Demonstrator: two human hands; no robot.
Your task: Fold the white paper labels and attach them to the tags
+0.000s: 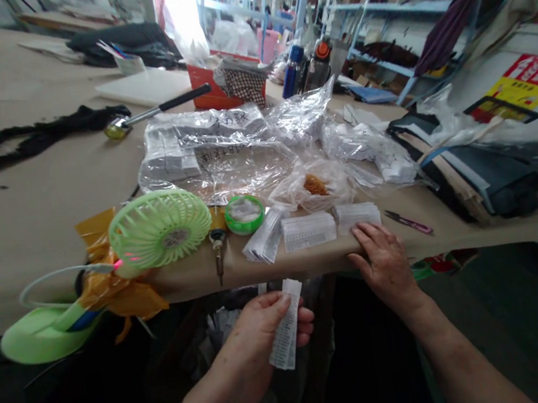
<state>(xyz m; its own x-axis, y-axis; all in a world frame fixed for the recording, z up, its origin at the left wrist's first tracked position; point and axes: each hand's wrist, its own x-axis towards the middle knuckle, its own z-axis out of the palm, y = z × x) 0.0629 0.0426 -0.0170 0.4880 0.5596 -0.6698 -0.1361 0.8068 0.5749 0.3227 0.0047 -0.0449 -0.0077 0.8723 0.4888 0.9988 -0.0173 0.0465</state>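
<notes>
My left hand is below the table edge, fingers closed round a small stack of white printed labels. My right hand lies flat on the table edge, fingers stretched out, fingertips touching a stack of white labels. Two more label stacks, one flat and one fanned, lie just left of it. A pink-handled thread snip rests to the right of my right hand.
A green desk fan stands at the left table edge beside a green tape roll. Clear plastic bags of labels, a hammer, black cloth, bottles and a red box lie farther back. Folded fabric sits right.
</notes>
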